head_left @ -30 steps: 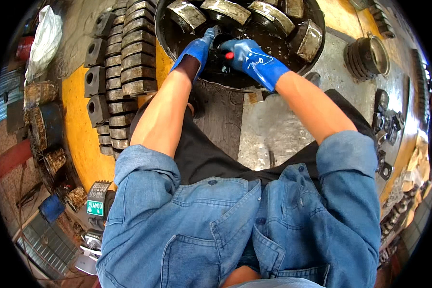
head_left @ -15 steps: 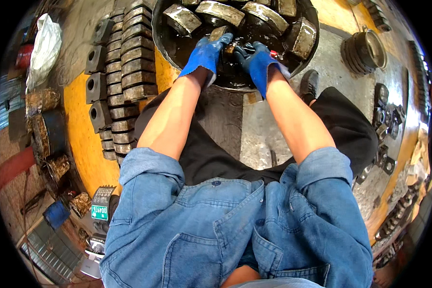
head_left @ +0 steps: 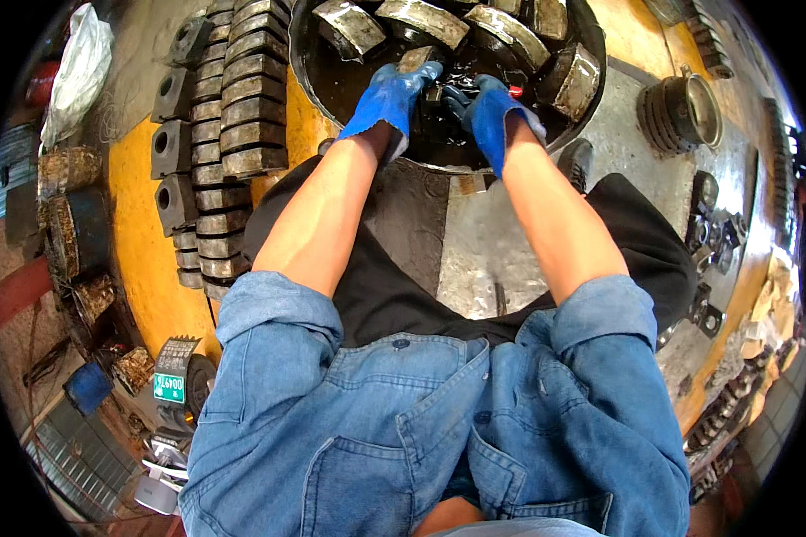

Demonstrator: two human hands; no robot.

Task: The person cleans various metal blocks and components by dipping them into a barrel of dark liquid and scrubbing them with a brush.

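A wide black basin (head_left: 599, 100) of dark liquid lies in front of me at the top, with several curved metal blocks (head_left: 423, 21) in it. My left hand (head_left: 396, 95), in a blue rubber glove, is closed on a smaller oily metal block (head_left: 416, 59) over the near part of the liquid. My right hand (head_left: 484, 116), gloved alike, is just to the right, fingers bent toward that block. What its fingers hold is hidden against the dark liquid. Beside the right glove shows a small red piece (head_left: 515, 91), its kind unclear.
Rows of stacked curved metal blocks (head_left: 252, 116) stand left of the basin, beside dark square blocks with holes (head_left: 171, 148). To the right sit a stack of metal rings (head_left: 681, 112) and loose metal parts (head_left: 716, 234). A white plastic bag (head_left: 79, 76) lies far left.
The view has shifted slightly, so the basin sits a little lower and farther right. Both hands stay over the liquid, with the left still on the block.
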